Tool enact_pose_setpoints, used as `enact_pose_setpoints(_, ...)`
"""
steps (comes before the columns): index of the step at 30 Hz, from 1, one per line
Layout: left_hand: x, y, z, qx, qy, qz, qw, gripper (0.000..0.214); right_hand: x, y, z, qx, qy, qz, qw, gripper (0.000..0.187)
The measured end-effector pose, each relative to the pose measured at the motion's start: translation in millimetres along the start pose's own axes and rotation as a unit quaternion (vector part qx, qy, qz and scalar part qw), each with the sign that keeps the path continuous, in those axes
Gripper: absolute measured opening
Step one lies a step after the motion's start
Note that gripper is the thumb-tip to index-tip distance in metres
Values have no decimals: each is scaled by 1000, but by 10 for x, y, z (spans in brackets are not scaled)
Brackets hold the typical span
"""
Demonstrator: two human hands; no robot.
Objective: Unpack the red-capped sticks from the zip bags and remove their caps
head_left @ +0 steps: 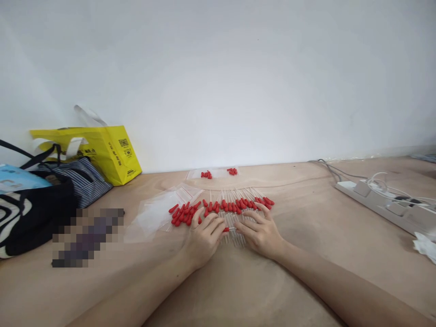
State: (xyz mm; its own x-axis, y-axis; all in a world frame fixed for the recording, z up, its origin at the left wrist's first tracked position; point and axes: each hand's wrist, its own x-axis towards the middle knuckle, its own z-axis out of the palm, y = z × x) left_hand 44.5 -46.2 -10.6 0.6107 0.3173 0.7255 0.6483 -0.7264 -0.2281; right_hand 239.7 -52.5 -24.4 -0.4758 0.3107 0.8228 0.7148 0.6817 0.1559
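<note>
My left hand (204, 238) is closed around a red rubber bulb (226, 230), whose end shows past the fingertips. A thin clear glass tube (232, 229) runs from the bulb toward my right hand (261, 234), pinched there between the fingers. The two look joined, though how deep the tube sits in the bulb I cannot tell. Beneath both hands lie several loose clear tubes (235, 240). Just beyond them is a row of droppers with red bulbs (239, 204), tubes pointing away from me. Loose red bulbs (184, 215) are heaped left of the row, near my left hand.
Clear plastic bags (148, 220) lie left of the bulbs. Farther back, a filled bag (220, 173) holds more red-bulbed pieces by the wall. A yellow bag (119, 156) and a black bag (37, 213) stand left. A white power strip (384, 206) with cables sits right, beside crumpled tissue (425, 246).
</note>
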Motion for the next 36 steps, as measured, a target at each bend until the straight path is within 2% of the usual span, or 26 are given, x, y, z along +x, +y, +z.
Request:
enact_pose_setpoints(4,-18,-2,35,-11,25,14,1000,16,4,-18,35,-4,2,0,1000,15)
enact_pose_setpoints(8,-19,-10,43,-1,26,36,999,16,-9,-29,71,-6,13,-18,1000,15)
enact_pose_setpoints(17,-17,-35,-26,7,-19,41,999,19,-45,-44,71,-14,-2,-31,999,15)
enact_pose_setpoints(30,-50,-49,-56,-16,-42,34,998,24,-58,-48,43,6,-7,-19,1000,14)
enact_pose_setpoints(33,-65,-155,-101,-4,-46,-18,999,24,-65,35,-35,1,5,35,999,14)
enact_pose_setpoints(36,-18,-327,-187,31,-67,-140,987,22,-74,181,-125,-13,-26,135,990,16)
